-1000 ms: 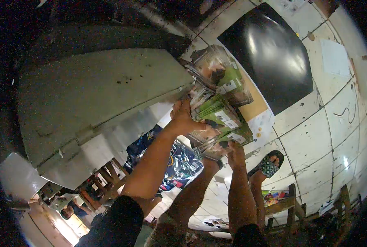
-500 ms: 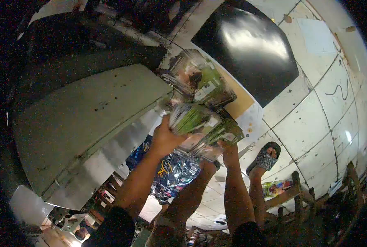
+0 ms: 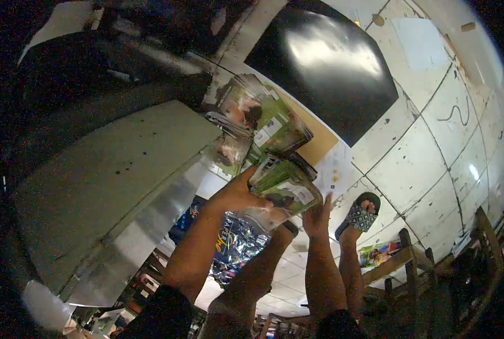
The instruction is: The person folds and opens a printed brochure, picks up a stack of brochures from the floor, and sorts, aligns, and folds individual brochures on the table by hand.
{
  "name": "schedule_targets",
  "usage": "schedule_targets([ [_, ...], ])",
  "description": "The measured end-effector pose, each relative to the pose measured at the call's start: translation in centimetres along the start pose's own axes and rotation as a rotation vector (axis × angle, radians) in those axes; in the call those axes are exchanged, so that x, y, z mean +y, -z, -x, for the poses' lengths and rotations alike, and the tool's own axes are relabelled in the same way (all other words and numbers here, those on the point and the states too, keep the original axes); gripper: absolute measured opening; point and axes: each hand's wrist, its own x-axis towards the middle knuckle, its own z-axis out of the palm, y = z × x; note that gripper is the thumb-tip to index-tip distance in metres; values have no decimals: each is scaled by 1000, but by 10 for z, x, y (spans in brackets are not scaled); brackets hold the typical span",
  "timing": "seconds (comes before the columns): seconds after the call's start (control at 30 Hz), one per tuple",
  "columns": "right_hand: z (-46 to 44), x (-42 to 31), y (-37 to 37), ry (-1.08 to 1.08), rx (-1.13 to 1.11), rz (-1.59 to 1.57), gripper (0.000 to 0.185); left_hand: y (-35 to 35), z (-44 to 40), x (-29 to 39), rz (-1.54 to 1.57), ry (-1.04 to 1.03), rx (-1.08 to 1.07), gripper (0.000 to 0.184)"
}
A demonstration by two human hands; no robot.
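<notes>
A stack of printed sheets, green with pictures and a pale label area, is tilted in front of me. My left hand grips its left side, the thumb lying over the lower front. At the stack's right edge, my right hand is held upright with fingers stretched out, touching or very close to the edge. Just beyond are more piles of similar printed sheets, fanned unevenly on the floor. Below my left hand lies a shiny dark blue plastic wrapper with yellow and white lettering.
A grey-green metal surface with a raised edge stands on the left. A glossy black sheet covers tiles ahead, beside brown board. My sandalled foot and a wooden frame are at right.
The fanned, blurred sheets between my hands have come together into a neater stack. My right hand has gone from grasping their right corner to lying straight along the edge.
</notes>
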Motion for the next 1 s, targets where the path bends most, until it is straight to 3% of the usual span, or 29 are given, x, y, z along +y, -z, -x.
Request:
schedule_targets([
  [0.03,-25,4,37,38,-57,235,64,-3,-2,-20,-59,-137,72,106],
  [0.07,-40,11,63,76,-112,461,62,-3,-4,-36,-67,-122,55,106],
  [0.1,-46,20,49,18,-15,373,65,-1,-6,-46,-208,-172,93,107],
  [0.17,-46,48,11,606,-216,796,65,0,-6,-44,-354,-228,137,108],
  [0.23,-62,48,22,64,-324,12,67,-1,0,-11,122,48,-39,107],
  [0.27,-73,47,31,67,-325,5,67,2,-5,-11,116,50,-40,107],
  [0.33,-90,40,47,-48,-708,-159,71,6,-12,-16,170,67,-132,106],
  [0.37,-85,45,49,-49,-706,-163,71,3,-9,-15,168,71,-131,106],
  [0.43,-83,61,46,131,-240,-203,80,1,-7,-10,178,74,-93,103],
  [0.53,-11,42,-53,200,-120,-103,88,2,-11,-25,197,63,-175,104],
  [0.57,-30,44,-1,129,-280,-2,91,-2,-12,-35,218,55,-171,107],
  [0.6,-38,44,20,124,-283,1,90,-8,-8,-35,217,63,-171,107],
  [0.77,-17,28,22,149,-179,100,90,-56,16,-55,-33,-34,16,116],
  [0.83,24,15,18,175,-113,155,90,-86,49,3,-8,-111,54,116],
  [0.87,51,4,14,194,-86,184,90,-100,64,6,-373,-223,137,110],
  [0.93,120,-20,2,239,-23,213,90,-139,102,44,-403,-385,154,100],
  [1.0,200,-44,-10,289,36,235,89,-183,165,105,-169,-148,67,100],
])
